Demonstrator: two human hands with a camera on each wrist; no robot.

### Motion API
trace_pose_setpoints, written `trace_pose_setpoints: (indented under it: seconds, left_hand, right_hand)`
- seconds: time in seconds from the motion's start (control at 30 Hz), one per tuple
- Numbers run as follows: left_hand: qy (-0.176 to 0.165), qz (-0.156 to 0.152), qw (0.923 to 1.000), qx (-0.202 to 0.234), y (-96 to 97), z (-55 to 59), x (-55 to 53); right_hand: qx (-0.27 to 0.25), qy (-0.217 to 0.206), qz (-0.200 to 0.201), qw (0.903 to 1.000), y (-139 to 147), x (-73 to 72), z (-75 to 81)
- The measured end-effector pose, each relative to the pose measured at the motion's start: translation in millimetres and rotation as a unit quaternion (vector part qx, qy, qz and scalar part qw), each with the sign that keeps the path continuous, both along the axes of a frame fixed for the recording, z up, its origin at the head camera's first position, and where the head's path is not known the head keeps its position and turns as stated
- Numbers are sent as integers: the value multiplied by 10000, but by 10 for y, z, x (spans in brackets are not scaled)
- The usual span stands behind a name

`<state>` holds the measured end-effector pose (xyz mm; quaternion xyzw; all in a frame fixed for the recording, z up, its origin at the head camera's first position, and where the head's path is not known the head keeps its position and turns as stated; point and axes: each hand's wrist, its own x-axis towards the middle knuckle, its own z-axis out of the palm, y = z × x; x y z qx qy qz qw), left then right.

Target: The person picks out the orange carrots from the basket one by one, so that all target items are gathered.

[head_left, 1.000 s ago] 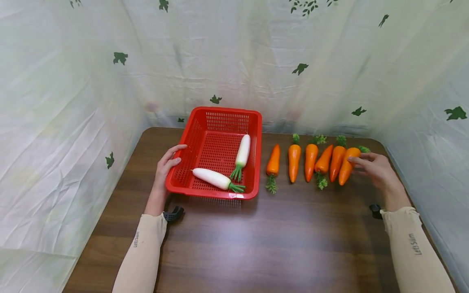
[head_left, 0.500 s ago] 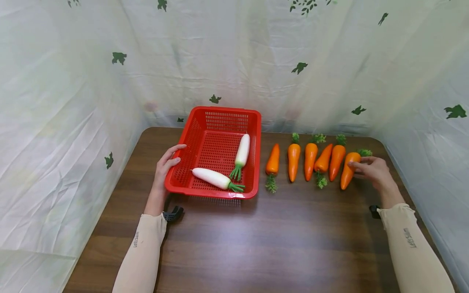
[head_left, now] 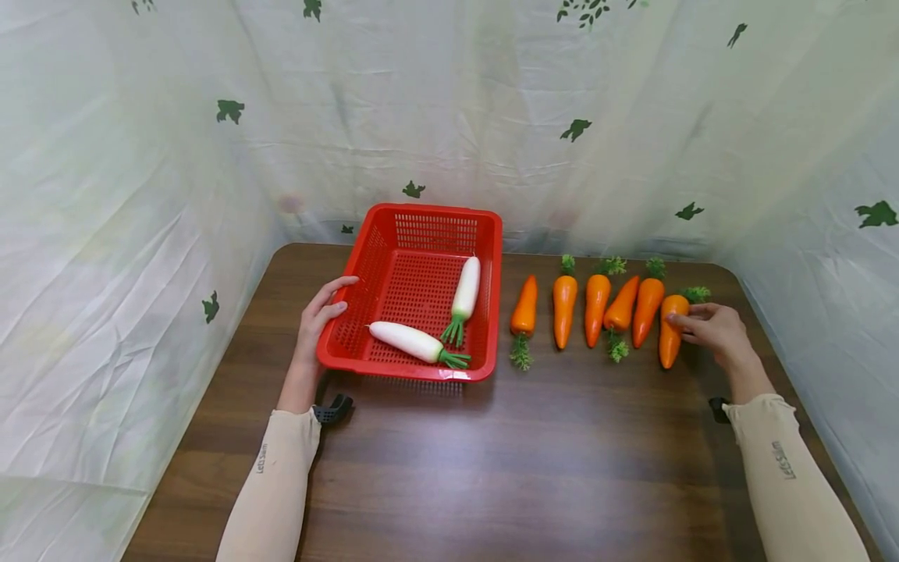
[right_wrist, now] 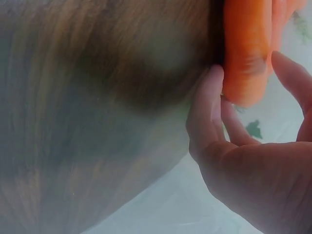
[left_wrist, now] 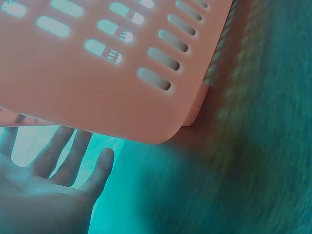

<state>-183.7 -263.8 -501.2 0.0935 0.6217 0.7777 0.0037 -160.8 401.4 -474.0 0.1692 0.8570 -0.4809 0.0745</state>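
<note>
At the far right of the row, my right hand [head_left: 716, 332] holds an orange carrot [head_left: 670, 343] between thumb and fingers, its green top pointing away from me. The right wrist view shows the thumb on one side of this carrot [right_wrist: 246, 58] and the fingers on the other. My left hand [head_left: 314, 328] touches the left rim of a red plastic basket [head_left: 393, 370]. Its fingers [left_wrist: 100, 170] are extended and spread in the left wrist view. Inside the basket lie two white radishes, one lengthwise [head_left: 467, 289] and one crosswise [head_left: 406, 341].
Between basket and right hand, several other carrots lie in a row, among them a leftmost carrot [head_left: 524, 312] with its leaves toward me and a carrot [head_left: 648, 312] beside the held one. The brown wooden table [head_left: 520, 468] is backed by a pale leaf-patterned curtain [head_left: 449, 101].
The right hand has shifted the end carrot slightly toward me and turned it straighter, opening a gap from its neighbour. The left hand and the basket have stayed put.
</note>
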Motion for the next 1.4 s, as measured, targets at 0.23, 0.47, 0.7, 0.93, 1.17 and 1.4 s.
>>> trace_pose_setpoints:
  seconds: [0.23,0.47,0.7,0.93,1.17,1.4]
  left_hand:
    - [-9,71,10000,-55,6,-2,11]
    - [26,-2,10000,-36,0,3,-4]
    - [9,-39,10000,13,3,10,-22]
    - [-102,8,9999,0,-12,19,-5]
    - [-113,47,9998,-126,-27,41,51]
    - [-150,-59,9996,-237,-43,46,34]
  right_hand:
    - [288,132,8,9995,-18,103,32]
    - [1577,694,-335,9845,-82,257,58]
    - [1390,1598,-1372,9676,-302,355,-9]
    - [1018,2341,-1866,9487,-533,385,-45]
    - [891,2784,-1675,9416,-636,386,-37]
    - [1100,2828,-1293,9440,-678,407,-66]
